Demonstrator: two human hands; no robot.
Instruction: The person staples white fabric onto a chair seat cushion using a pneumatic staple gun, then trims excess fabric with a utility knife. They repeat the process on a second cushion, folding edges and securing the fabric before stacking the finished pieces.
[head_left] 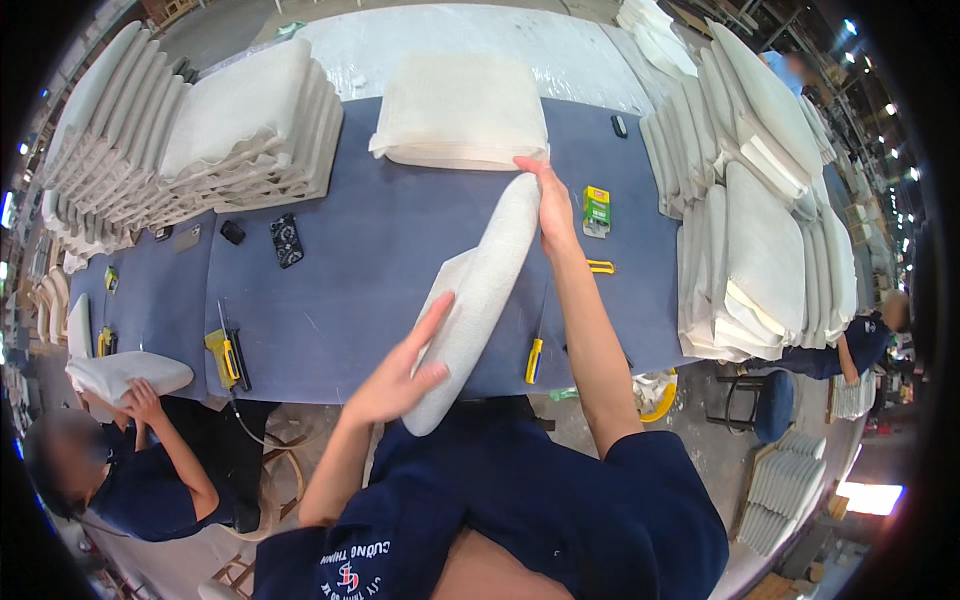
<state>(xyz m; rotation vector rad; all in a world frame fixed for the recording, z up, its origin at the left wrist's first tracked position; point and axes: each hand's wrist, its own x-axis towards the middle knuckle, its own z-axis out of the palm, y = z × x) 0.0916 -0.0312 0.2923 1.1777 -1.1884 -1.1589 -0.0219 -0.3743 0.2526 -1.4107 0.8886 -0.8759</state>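
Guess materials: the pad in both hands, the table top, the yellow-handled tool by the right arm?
Pad: looks like foam wrapped in off-white woven fabric, matte, with soft rounded edges. Table top: blue-grey cloth or felt covering, matte, no glare; what lies beneath is hidden. Tool: yellow handle is probably plastic, with a thin dark shaft, likely metal.

Long white cushion [478,290], tilted on edge above table
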